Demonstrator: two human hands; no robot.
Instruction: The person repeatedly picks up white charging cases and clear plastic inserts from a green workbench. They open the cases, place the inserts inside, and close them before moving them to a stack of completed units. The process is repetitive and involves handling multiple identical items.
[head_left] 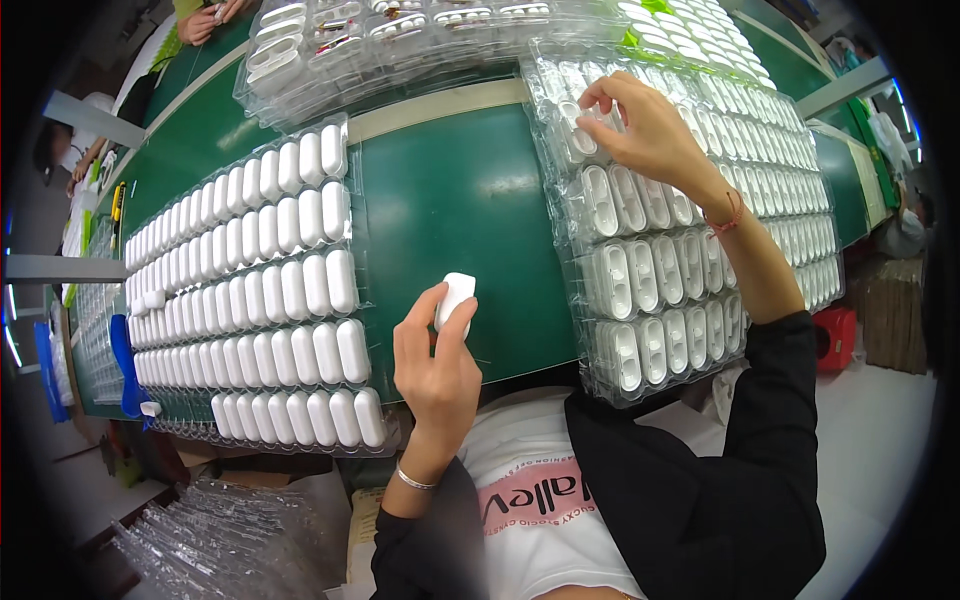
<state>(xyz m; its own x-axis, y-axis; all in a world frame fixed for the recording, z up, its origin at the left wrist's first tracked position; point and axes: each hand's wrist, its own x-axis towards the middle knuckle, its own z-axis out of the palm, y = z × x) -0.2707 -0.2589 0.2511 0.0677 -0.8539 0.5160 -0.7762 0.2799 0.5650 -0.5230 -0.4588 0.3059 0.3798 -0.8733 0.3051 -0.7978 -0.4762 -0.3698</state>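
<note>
My left hand (436, 372) pinches a small white rounded plastic case piece (458, 292) between thumb and fingers, above the green table. Farther right, my right hand (648, 128) hovers over the far-left corner of a clear plastic tray (566, 240). Its thumb and index finger are apart, and no object shows between them. Rows of white hollow oblong shells (622, 352) fill that tray, their cavities facing up. On the left, another clear tray (360, 275) carries rows of smooth white oblong pieces (340, 280), rounded sides up.
Stacked clear trays (400, 60) with white parts stand at the far side. The green table top (450, 180) separates the two near trays. A blue strap-like object (125, 365) lies at the left edge. Another person's hands (205, 22) show at the far left.
</note>
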